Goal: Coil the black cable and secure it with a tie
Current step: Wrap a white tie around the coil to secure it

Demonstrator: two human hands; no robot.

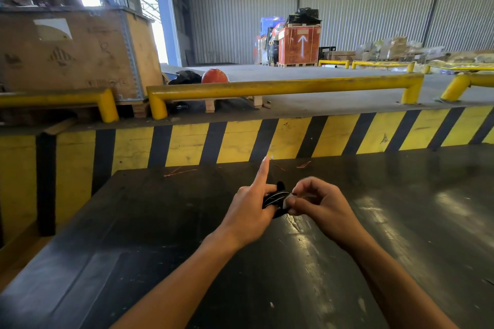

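Across the black worktop the surface lies bare on both sides of the hands, with a few thin orange strands near its far edge. That far edge meets a yellow-and-black striped wall, and the left edge drops off beside a striped panel; above the wall runs a yellow rail.

Between the two hands, just above the worktop, sits the black cable, wound into a small tight bundle of several glossy turns. A tie cannot be made out.

The left hand has its grip clamped on the bundle's left side, thumb and lower fingers closed around it, forefinger pointing straight up and away. The right hand curls in from the right, fingertips pinched together at the bundle's edge. Both forearms reach in from below.
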